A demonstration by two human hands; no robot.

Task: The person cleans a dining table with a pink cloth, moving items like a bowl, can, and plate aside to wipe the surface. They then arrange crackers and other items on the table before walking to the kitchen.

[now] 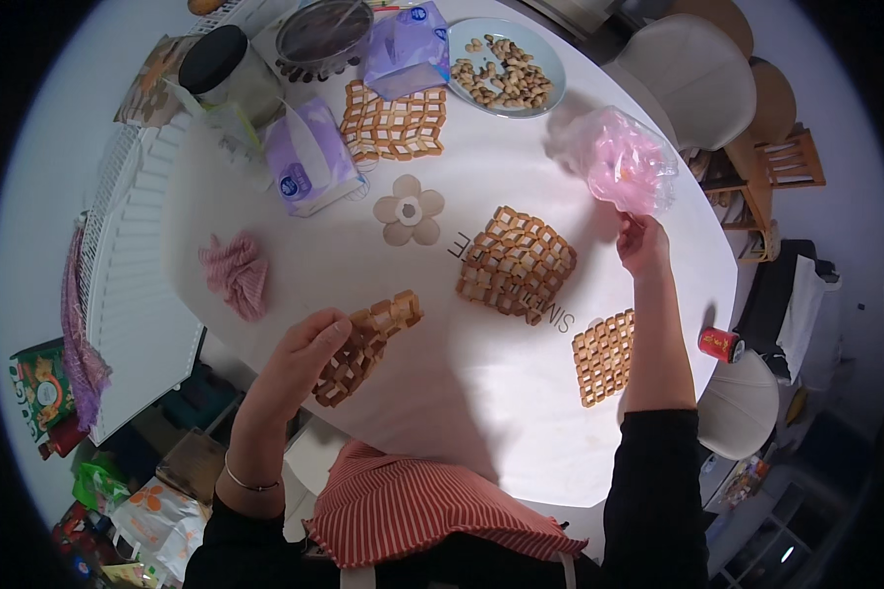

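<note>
My left hand (302, 353) grips a folded wooden lattice trivet (390, 320) above the table's near left edge. At the far right, my right hand (644, 247) pinches the lower edge of a crumpled clear-and-pink plastic bag (626, 162). Between the hands lies a wooden lattice mat (519, 258), its links bunched and overlapping, on the white tablecloth (412, 449). A flatter lattice mat (602, 357) is partly hidden by my right forearm. Another spread lattice mat (398, 125) rests farther back, against the tissue packs.
Two purple tissue packs (313, 158) (409, 48) and a plate of peanuts (552, 92) stand at the back. A crumpled pink striped cloth (239, 276) lies left. There is a black-lidded jar (254, 96), a dark covered bowl (324, 37) and, near the right edge, a red can (718, 344).
</note>
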